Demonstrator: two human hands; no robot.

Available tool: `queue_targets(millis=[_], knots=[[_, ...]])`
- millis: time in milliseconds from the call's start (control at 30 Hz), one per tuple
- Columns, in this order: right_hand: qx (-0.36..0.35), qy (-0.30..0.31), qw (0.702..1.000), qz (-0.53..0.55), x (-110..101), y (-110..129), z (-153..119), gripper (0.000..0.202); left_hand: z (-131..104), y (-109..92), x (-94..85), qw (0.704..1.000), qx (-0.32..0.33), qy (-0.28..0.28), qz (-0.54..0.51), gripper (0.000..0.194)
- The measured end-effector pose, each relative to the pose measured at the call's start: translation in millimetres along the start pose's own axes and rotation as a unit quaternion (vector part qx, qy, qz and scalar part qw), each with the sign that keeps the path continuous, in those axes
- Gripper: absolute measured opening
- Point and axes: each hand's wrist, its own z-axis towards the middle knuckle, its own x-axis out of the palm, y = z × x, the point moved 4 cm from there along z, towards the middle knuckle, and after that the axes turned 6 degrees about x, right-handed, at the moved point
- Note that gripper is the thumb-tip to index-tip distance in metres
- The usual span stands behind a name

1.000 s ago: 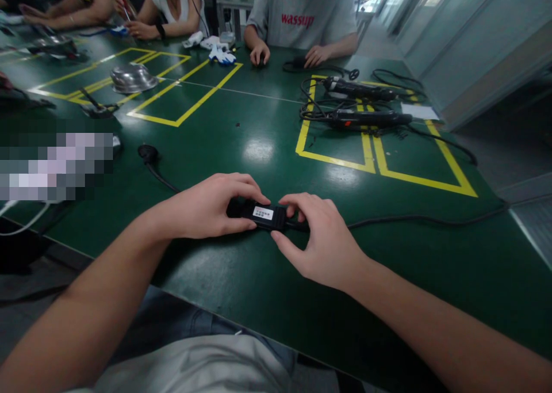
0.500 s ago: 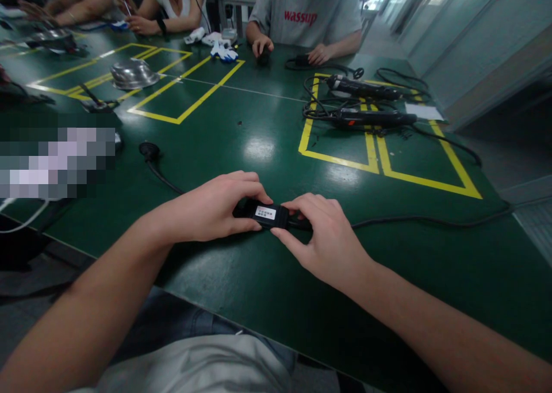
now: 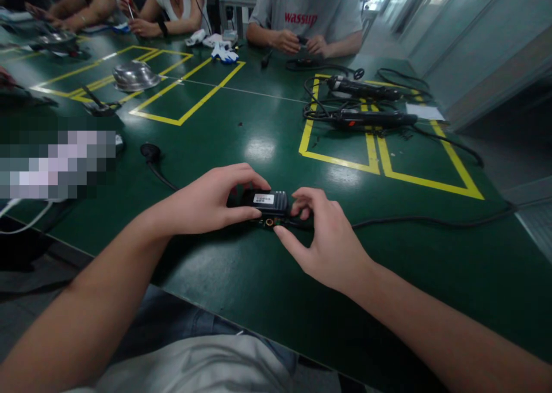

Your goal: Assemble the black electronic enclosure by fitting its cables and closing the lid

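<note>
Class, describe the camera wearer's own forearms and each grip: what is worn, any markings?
The left forearm and right forearm are bare, with no sleeve in view. The left grip and right grip are ungloved; no ring, watch or marking shows. Below, a pale top and bluish trousers are worn.

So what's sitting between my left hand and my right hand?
In the head view, a labelled black cover in your left hand, with exposed parts including a copper-coloured ring at its near edge.
</note>
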Motion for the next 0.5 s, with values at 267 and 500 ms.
queue_targets(millis=[267,500], knots=[[-0.013,0.031,0.999,-0.005,0,3,3,0.006,4,28,-1.0,0.988,-0.045,-0.058,0.136,0.04],[-0.018,0.039,0.999,-0.007,3,2,5,0.002,7,34,5.3,0.991,-0.047,-0.033,0.117,0.045]])
